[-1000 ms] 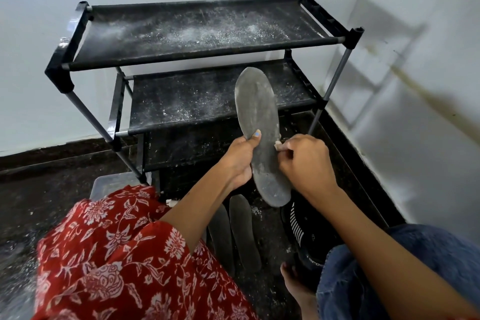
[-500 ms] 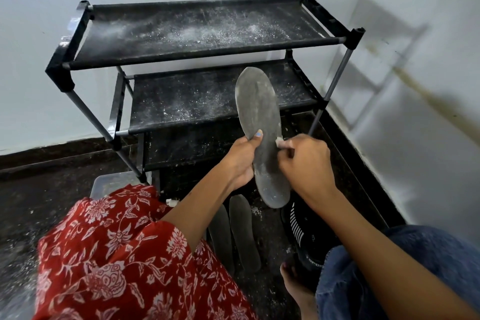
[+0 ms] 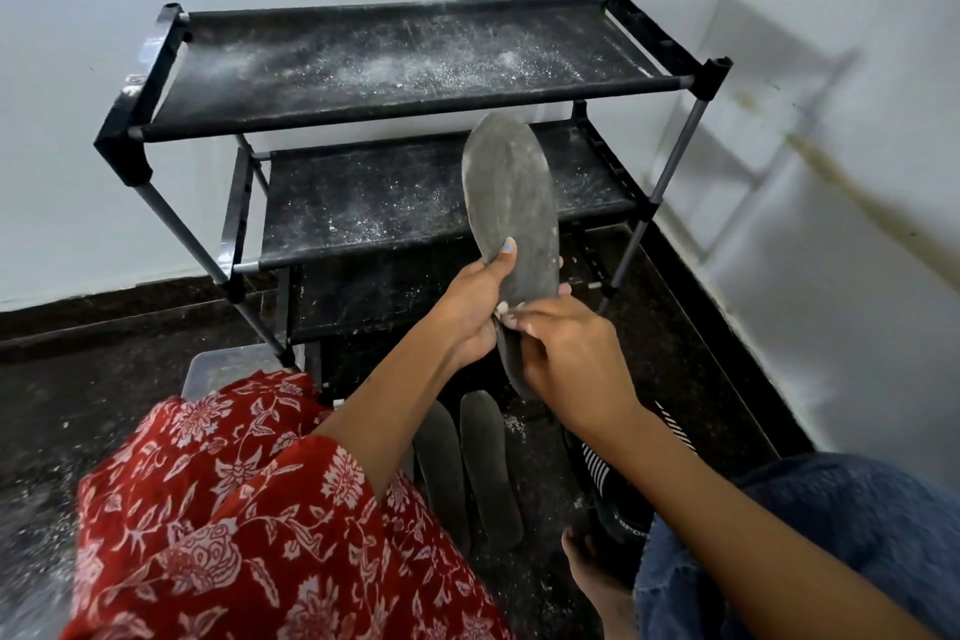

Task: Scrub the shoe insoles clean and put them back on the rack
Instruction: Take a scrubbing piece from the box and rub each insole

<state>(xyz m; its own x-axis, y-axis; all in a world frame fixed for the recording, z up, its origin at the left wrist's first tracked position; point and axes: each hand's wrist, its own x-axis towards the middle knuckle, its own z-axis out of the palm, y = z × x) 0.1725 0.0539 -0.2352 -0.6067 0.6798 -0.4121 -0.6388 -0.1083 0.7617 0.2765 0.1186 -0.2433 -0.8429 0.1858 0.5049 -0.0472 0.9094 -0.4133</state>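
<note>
A grey shoe insole stands upright in front of the black shoe rack, toe end up. My left hand grips its left edge, thumb across the face. My right hand covers the heel half and pinches a small white scrubbing piece against the insole. Two more grey insoles lie side by side on the dark floor below my arms.
The rack's three black fabric shelves are dusted with white powder. A clear plastic tub sits at the rack's left foot. A black shoe with white stripes lies on the floor by my bare foot. White walls meet in a corner on the right.
My right hand slid left and down across the insole, from its right edge to its middle, with the white piece. The left hand's grip is unchanged.
</note>
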